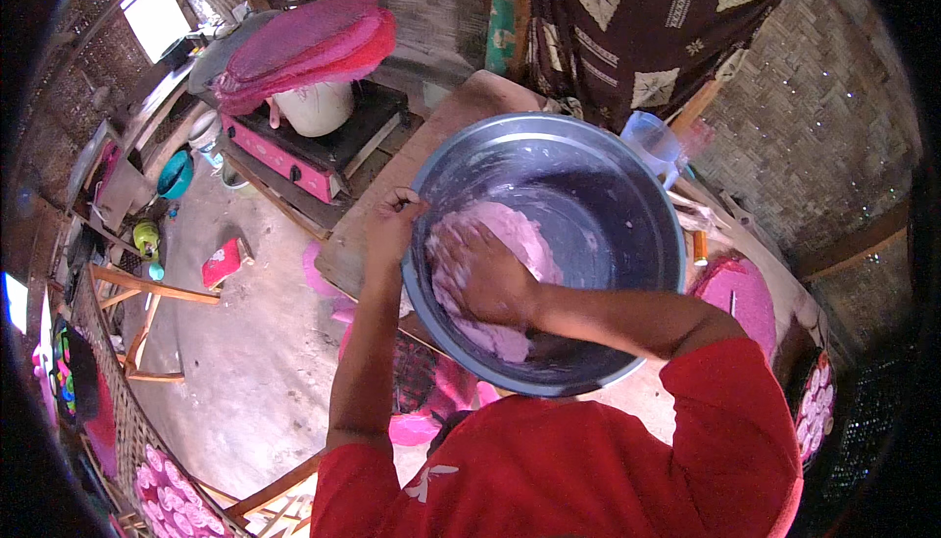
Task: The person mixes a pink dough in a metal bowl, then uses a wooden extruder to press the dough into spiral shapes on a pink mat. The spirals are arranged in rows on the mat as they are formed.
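Note:
A large blue-grey plastic basin (642, 180) is in front of me, with a mass of pale pink dough (515, 229) against its left inner wall. My right hand (485, 273) reaches across the basin and lies on the dough, fingers stretched out and coated with it. Some fingertips are partly covered by the dough. At the basin's left rim, my left hand (392, 229) is closed on the edge, its thumb side up. Smears of pink coat the basin's inside.
A wooden table (368, 229) supports the basin. Beyond its left side is a pink-fronted stove (279, 156) with a white pot (316, 109) and pink woven trays (304, 43) above. A clear jug (652, 141) stands behind the basin; a pink tray (742, 303) lies right.

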`<move>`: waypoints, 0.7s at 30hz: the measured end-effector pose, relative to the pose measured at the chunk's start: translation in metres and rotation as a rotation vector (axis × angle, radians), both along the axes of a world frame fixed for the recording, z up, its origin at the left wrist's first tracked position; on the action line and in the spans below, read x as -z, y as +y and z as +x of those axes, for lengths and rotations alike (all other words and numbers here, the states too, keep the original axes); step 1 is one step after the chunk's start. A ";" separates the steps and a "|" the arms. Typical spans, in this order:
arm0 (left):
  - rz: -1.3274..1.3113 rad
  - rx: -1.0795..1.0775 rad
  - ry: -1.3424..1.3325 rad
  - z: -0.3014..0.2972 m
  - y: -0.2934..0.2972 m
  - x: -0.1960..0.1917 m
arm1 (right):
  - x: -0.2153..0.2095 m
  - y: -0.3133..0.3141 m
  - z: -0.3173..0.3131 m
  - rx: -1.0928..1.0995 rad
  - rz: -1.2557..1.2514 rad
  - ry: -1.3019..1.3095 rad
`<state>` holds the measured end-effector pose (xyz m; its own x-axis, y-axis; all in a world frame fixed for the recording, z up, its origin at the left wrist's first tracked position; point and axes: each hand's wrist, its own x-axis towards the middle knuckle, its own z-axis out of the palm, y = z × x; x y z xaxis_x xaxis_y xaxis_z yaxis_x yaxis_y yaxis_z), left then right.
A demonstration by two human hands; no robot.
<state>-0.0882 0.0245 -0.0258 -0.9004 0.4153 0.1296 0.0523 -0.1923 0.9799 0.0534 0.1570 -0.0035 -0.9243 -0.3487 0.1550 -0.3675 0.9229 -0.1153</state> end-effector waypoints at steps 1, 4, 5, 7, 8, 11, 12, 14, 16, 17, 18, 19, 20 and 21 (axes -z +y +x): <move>0.027 -0.007 -0.031 0.001 0.000 0.000 | 0.018 0.006 0.007 -0.020 -0.080 0.111; 0.058 0.002 -0.103 0.001 0.003 0.000 | 0.051 0.045 0.009 -0.010 0.019 0.213; 0.073 0.012 -0.110 0.000 0.004 0.001 | 0.057 0.058 0.003 0.023 0.093 0.290; 0.057 0.020 -0.095 -0.003 0.005 0.001 | 0.058 0.071 -0.022 0.044 0.110 0.190; 0.030 0.014 -0.073 -0.004 0.006 0.001 | 0.052 0.075 -0.036 0.005 0.083 0.242; -0.026 0.003 -0.032 -0.006 0.005 -0.001 | 0.002 0.086 -0.091 -0.590 0.547 -0.198; -0.030 -0.004 -0.043 -0.005 0.005 -0.002 | -0.014 0.078 -0.093 -0.373 0.138 -0.491; -0.064 -0.051 -0.084 -0.004 0.005 -0.003 | -0.038 0.051 -0.092 -0.187 0.099 -0.504; -0.052 -0.058 -0.082 -0.004 0.005 -0.004 | -0.027 0.004 -0.059 -0.008 0.287 -0.597; -0.027 -0.049 -0.054 -0.004 0.005 -0.004 | -0.016 -0.007 -0.034 0.027 0.336 -0.268; -0.028 -0.050 -0.059 -0.004 0.005 -0.004 | -0.001 -0.016 -0.014 0.034 0.372 -0.021; -0.054 -0.046 0.004 -0.004 0.005 -0.003 | 0.011 -0.007 -0.003 -0.021 0.200 0.052; -0.105 -0.048 0.031 -0.005 0.004 -0.003 | 0.022 0.007 0.010 -0.099 0.021 0.041; -0.183 -0.077 0.021 -0.005 0.004 -0.003 | 0.032 0.016 0.019 -0.164 -0.106 -0.050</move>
<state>-0.0932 0.0287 -0.0232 -0.9282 0.3640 0.0768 0.0803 -0.0055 0.9968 0.0726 0.1727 -0.0354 -0.8638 -0.4797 0.1543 -0.5036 0.8326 -0.2306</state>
